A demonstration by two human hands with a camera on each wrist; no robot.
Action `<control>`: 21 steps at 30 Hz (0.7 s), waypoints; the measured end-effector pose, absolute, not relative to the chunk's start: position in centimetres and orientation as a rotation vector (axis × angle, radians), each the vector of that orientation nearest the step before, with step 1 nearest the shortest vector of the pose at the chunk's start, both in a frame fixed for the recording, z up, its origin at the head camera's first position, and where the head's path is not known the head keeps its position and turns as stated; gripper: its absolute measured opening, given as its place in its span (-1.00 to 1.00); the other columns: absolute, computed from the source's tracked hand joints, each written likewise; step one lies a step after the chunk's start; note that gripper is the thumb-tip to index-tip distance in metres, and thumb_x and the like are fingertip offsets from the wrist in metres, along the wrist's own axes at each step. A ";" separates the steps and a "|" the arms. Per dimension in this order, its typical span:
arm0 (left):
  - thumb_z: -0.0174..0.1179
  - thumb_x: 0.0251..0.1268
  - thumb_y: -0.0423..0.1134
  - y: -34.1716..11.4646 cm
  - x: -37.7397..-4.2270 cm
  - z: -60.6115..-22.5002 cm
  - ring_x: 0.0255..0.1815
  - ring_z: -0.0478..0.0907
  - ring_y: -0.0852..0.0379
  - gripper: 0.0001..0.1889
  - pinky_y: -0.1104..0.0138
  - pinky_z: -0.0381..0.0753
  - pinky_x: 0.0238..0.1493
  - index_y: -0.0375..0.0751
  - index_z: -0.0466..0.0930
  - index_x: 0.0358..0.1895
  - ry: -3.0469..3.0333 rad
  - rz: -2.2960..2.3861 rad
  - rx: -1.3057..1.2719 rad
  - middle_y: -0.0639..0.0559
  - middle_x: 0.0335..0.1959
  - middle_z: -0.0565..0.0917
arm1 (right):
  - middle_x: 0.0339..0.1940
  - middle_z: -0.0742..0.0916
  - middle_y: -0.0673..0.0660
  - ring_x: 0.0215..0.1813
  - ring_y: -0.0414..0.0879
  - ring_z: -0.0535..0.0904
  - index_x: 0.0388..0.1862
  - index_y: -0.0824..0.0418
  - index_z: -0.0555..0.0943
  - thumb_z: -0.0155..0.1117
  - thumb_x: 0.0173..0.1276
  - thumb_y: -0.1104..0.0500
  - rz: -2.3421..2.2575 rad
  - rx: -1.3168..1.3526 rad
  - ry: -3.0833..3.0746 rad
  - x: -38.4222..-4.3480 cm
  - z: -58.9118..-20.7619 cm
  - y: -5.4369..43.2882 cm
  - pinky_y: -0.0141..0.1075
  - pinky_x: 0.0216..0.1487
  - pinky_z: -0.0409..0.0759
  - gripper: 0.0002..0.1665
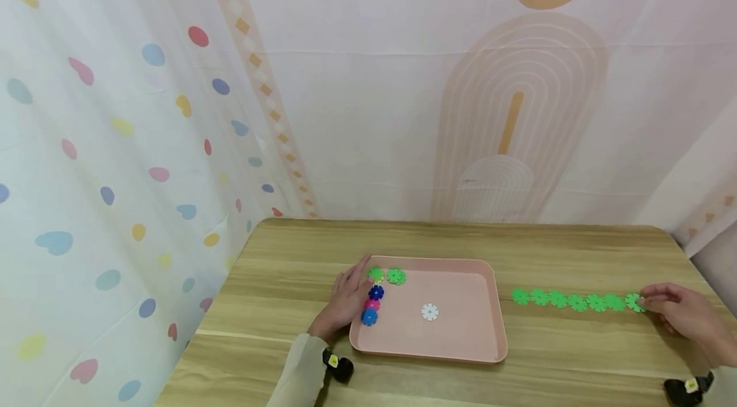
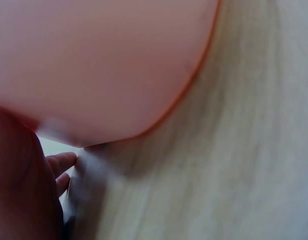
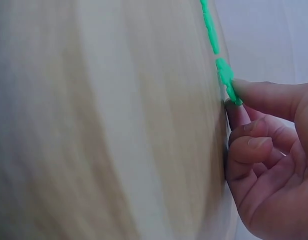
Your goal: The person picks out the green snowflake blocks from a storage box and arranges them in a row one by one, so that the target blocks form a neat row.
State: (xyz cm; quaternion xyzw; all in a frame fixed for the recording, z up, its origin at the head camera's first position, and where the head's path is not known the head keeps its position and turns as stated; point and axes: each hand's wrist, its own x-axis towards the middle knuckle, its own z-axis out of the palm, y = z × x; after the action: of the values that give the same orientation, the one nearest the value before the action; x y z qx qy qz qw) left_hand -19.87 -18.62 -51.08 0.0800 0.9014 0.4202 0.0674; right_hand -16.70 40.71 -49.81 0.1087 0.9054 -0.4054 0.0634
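My left hand (image 1: 350, 298) is at the left wall of a shallow pink tray (image 1: 460, 356), its thumb over the rim and its fingers along the outside. At the right, my right hand (image 1: 685, 314) pinches a green snowflake disc (image 3: 226, 75) between thumb and index finger, the other fingers curled. That disc is at the right end of a row of green snowflake discs (image 1: 577, 303) lying on the table. Inside the tray, more green discs (image 1: 396, 276) lie near the back left corner. Below them are a dark blue disc (image 1: 376, 292), a pink disc (image 1: 373, 305) and a lighter blue disc (image 1: 370, 317).
A white snowflake disc (image 1: 429, 311) lies alone in the middle of the tray. Everything stands on a wood-grain table (image 1: 259, 304). Patterned curtains (image 1: 368, 106) hang behind the table and to its left. Each wrist bears a small black camera (image 1: 340, 367).
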 end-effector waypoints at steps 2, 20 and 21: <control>-0.22 0.62 -0.03 -18.6 -19.9 -51.1 0.60 -0.19 -0.25 -0.39 -0.12 -0.48 0.51 0.05 -0.11 0.62 2.715 1.266 0.235 -0.05 0.61 0.06 | -0.42 0.59 -0.04 -0.49 -0.21 0.41 0.08 0.60 0.41 0.08 0.45 0.17 -1.213 0.335 2.744 -16.7 -49.8 40.7 -0.31 -0.52 0.49 -0.53; -0.24 0.62 -0.01 -18.6 -19.8 -51.1 0.60 -0.17 -0.22 -0.39 -0.11 -0.45 0.53 0.04 -0.11 0.62 2.732 1.235 0.231 -0.05 0.60 0.07 | -0.44 0.57 -0.03 -0.51 -0.22 0.41 0.02 0.61 0.42 0.10 0.43 0.20 -1.197 0.288 2.733 -16.5 -49.6 40.6 -0.33 -0.52 0.49 -0.57; -0.24 0.63 -0.01 -18.6 -19.9 -51.1 0.60 -0.17 -0.21 -0.39 -0.10 -0.46 0.53 0.04 -0.11 0.62 2.733 1.235 0.231 -0.05 0.60 0.07 | -0.44 0.57 -0.04 -0.52 -0.22 0.41 0.02 0.61 0.43 0.10 0.43 0.20 -1.198 0.289 2.735 -16.5 -49.6 40.6 -0.33 -0.52 0.49 -0.56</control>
State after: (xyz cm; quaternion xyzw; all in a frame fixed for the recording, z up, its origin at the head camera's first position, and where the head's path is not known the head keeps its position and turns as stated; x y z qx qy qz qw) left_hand -19.86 -18.62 -51.12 0.0767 0.9066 0.4096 0.0666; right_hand -16.49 40.65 -49.59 0.0961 0.9094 -0.3983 0.0709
